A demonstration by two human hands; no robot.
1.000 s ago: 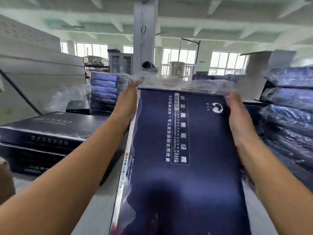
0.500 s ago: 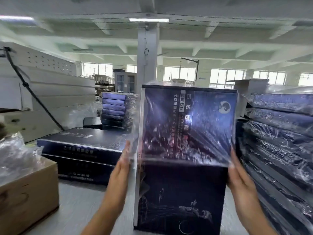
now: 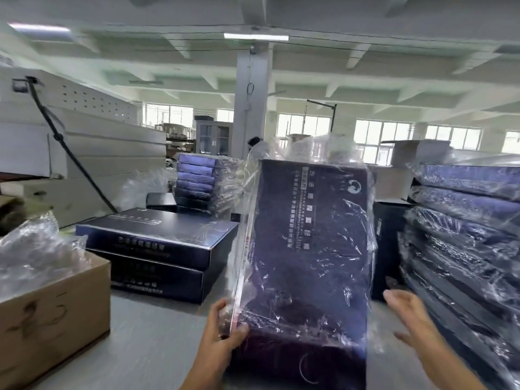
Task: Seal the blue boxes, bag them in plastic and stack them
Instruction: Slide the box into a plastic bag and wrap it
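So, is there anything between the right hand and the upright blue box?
Nothing solid is visible. The right hand is open beside the blue box, apart from its right edge. The plastic bag covers the box there, so the hand would meet plastic first. The left hand grips the lower left edge.

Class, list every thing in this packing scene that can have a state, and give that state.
held blue box: upright, closed, bag covering all but its bottom.
plastic bag: pulled down over the box, slack bunched above.
left hand: gripping the box's lower left edge.
right hand: open, beside the box, blurred.
two boxes on the left: closed, unbagged, stacked flat.
right-hand stack: bagged, stacked.
cardboard carton: open, plastic inside.
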